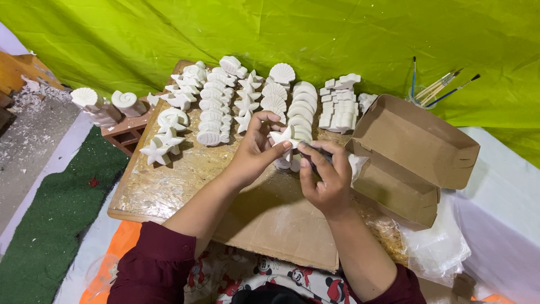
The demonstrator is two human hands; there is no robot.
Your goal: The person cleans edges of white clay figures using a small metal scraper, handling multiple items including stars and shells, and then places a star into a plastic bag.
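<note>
My left hand (256,149) pinches a white plaster starfish (281,137) between thumb and fingers above a wooden board (169,186). My right hand (326,177) is closed around a thin dark tool (312,149) whose tip touches the starfish; which kind of tool it is I cannot tell. Behind the hands stand rows of white plaster casts: starfish (160,147), fish shapes (212,121), scallop shells (277,90), oval pieces (302,110) and blocky pieces (337,107).
An open brown cardboard box (416,152) lies right of the board, with clear plastic bags (439,242) beneath it. A glass with paintbrushes (433,90) stands behind it. Two larger shell casts (107,104) sit on a brick at the left. Green cloth hangs behind.
</note>
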